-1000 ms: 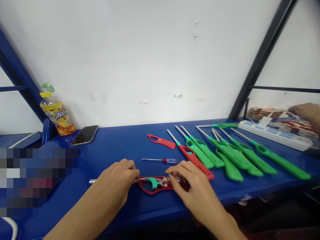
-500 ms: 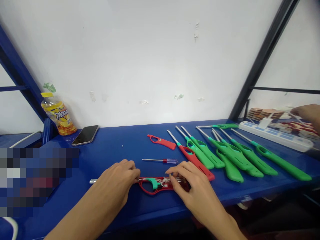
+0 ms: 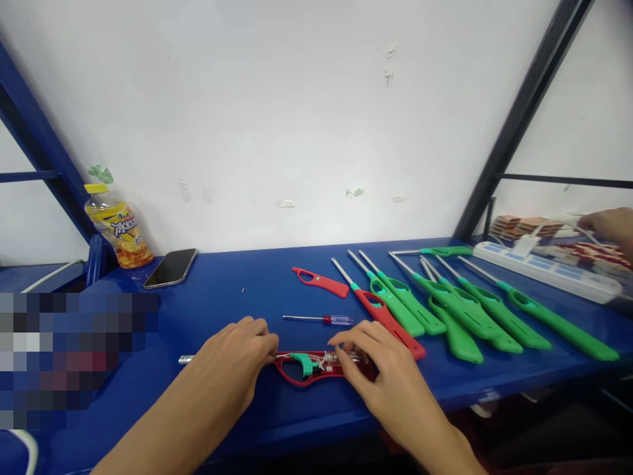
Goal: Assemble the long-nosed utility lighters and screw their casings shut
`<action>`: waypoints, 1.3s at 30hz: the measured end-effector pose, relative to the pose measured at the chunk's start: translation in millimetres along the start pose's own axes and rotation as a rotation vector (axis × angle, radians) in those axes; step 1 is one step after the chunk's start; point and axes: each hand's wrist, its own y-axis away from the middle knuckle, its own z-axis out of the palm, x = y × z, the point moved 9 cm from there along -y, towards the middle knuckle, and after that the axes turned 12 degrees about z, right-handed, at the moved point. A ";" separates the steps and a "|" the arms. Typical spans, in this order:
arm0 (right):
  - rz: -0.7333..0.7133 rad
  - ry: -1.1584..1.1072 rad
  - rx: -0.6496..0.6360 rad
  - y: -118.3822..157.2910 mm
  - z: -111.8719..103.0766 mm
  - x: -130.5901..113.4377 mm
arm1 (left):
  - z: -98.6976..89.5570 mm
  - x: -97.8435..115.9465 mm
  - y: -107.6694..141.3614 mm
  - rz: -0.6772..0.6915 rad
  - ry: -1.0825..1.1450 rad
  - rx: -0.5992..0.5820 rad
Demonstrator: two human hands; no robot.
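Note:
A red gas lighter lies opened up near the front edge, its teal trigger, thin white wires and clear fuel tank exposed. My left hand is closed around its neck, and the metal tip sticks out to the left. At the tank end, my right hand is closed, with thumb and fingertips on the tank's valve end; part of the tank is hidden beneath it. Just behind the lighter rests a screwdriver. Farther back is a loose red handle cover.
Several green lighters and a whole red lighter spread over the right side. A white power strip sits beyond them, near another person's hand. At back left are a phone and a drink bottle.
Both hands keep practically the same hold on the opened lighter. The whole view has shifted very slightly.

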 end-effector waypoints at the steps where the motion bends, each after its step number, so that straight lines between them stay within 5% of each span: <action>1: 0.000 0.000 0.000 0.2 0.2 0.1 | 0.1 0.0 0.0 -0.003 0.000 -0.001; 39: -0.002 -0.011 -0.011 0.4 1.4 0.1 | -0.1 -2.4 0.4 -0.048 0.055 0.000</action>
